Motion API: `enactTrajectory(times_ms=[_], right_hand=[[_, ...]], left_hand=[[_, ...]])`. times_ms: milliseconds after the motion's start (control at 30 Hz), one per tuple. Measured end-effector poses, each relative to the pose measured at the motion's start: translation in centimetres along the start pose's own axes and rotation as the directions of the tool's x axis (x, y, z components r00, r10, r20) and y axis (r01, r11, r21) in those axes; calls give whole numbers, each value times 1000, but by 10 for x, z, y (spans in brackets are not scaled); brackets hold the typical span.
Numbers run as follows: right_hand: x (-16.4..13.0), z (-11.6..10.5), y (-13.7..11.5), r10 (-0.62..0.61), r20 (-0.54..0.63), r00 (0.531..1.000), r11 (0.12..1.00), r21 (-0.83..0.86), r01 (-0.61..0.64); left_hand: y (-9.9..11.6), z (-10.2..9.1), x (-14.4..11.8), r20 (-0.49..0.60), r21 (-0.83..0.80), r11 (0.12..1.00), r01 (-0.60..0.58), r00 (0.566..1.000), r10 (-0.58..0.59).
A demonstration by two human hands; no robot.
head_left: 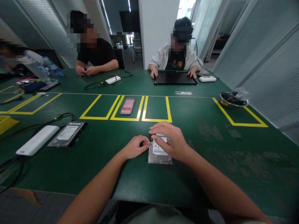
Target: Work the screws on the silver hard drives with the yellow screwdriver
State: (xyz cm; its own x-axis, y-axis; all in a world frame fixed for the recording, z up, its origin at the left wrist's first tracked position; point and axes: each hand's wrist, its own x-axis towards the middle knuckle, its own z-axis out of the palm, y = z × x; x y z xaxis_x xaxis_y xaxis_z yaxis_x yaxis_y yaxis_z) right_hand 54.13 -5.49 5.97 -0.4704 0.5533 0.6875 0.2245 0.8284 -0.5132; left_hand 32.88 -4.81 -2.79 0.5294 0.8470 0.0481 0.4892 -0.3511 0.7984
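Note:
A silver hard drive (161, 158) with a white label lies flat on the green table in front of me. My right hand (171, 140) is curved over its upper part and hides some of the label. Between the thumb and fingers of that hand is a small dark object (152, 137), mostly covered, its kind unclear. At the drive's left edge is my left hand (136, 147), its fingers curled in and their tips close together by the dark object. Whether those tips pinch anything is hidden.
Left of my hands lie another hard drive (67, 134), a white power bank (37, 140) and black cables. Yellow tape frames (156, 120) mark the table; one holds a pink phone-like item (127, 106). A filled bowl (233, 101) stands right. Two people sit opposite, one touching a black panel (175, 78).

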Motion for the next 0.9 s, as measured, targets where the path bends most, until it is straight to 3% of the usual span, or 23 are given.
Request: enactTrajectory(times_ms=[900], right_hand=[[1,0,-1,-6,2,1000,1000,6,6]], left_hand=[[-1,1,0,-4,-14,1000,8,1000,-8]])
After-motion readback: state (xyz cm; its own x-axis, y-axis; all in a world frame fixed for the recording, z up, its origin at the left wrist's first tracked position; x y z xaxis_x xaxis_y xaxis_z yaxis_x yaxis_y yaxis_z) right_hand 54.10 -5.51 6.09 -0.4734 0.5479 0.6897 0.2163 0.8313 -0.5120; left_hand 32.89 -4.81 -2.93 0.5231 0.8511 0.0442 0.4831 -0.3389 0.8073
